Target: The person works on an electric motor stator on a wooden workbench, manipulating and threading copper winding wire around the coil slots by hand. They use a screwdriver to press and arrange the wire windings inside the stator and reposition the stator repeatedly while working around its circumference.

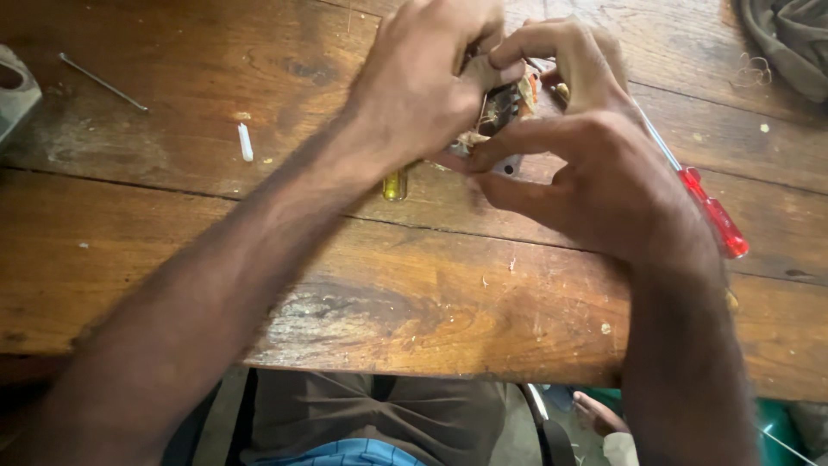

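Both of my hands close around a small electrical part (pixel 504 108) with dark, orange and metal pieces, held just above the wooden table (pixel 414 293). My left hand (pixel 423 82) covers its left side with the fingers curled over the top. On the other side, my right hand (pixel 595 164) grips it, thumb along the bottom edge and forefinger arched over the top. Most of the part is hidden by my fingers. A yellow-handled tool (pixel 395 184) pokes out under my left wrist.
A red-handled screwdriver (pixel 711 211) lies on the table just right of my right hand. A small white tube (pixel 246 141) and a thin metal rod (pixel 102 82) lie at the left. Grey cloth (pixel 789 34) sits at the far right corner. A grey object (pixel 13 99) is at the left edge.
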### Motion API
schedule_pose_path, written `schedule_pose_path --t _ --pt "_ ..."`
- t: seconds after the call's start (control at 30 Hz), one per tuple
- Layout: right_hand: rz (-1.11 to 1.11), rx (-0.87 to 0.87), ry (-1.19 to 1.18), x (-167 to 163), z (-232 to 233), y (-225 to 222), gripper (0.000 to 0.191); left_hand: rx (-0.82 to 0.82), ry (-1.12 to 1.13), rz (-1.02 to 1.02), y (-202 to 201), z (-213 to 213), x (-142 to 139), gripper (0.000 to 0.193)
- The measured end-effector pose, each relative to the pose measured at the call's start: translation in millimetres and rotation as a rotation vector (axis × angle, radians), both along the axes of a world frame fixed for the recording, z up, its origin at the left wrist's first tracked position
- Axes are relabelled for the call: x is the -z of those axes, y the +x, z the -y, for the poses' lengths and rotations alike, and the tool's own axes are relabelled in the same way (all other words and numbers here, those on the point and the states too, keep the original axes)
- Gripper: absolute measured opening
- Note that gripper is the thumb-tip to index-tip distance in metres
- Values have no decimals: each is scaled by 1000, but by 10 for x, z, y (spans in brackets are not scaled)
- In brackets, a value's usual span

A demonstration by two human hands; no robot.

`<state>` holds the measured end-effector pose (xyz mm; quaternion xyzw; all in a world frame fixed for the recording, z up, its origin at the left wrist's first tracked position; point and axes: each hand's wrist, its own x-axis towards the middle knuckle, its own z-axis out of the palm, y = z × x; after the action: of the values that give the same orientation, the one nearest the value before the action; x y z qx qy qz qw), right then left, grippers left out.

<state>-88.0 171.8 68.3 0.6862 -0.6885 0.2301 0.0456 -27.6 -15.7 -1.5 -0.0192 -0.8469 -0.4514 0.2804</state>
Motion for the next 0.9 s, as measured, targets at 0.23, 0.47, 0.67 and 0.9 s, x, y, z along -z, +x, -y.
schedule_pose_path --t 0.23,0.47,0.67,0.9 --pt "134 169 -85 7 -51 -116 25 -72 5 2 63 25 -71 30" --pt "61 50 -175 199 50 -84 29 -41 203 17 90 46 -124 35" --pt "296 92 -177 254 110 -103 23 140 198 -191 39 -23 -71 40" --pt "204 15 -296 377 199 -122 14 77 76 -145 12 -17 -13 50"
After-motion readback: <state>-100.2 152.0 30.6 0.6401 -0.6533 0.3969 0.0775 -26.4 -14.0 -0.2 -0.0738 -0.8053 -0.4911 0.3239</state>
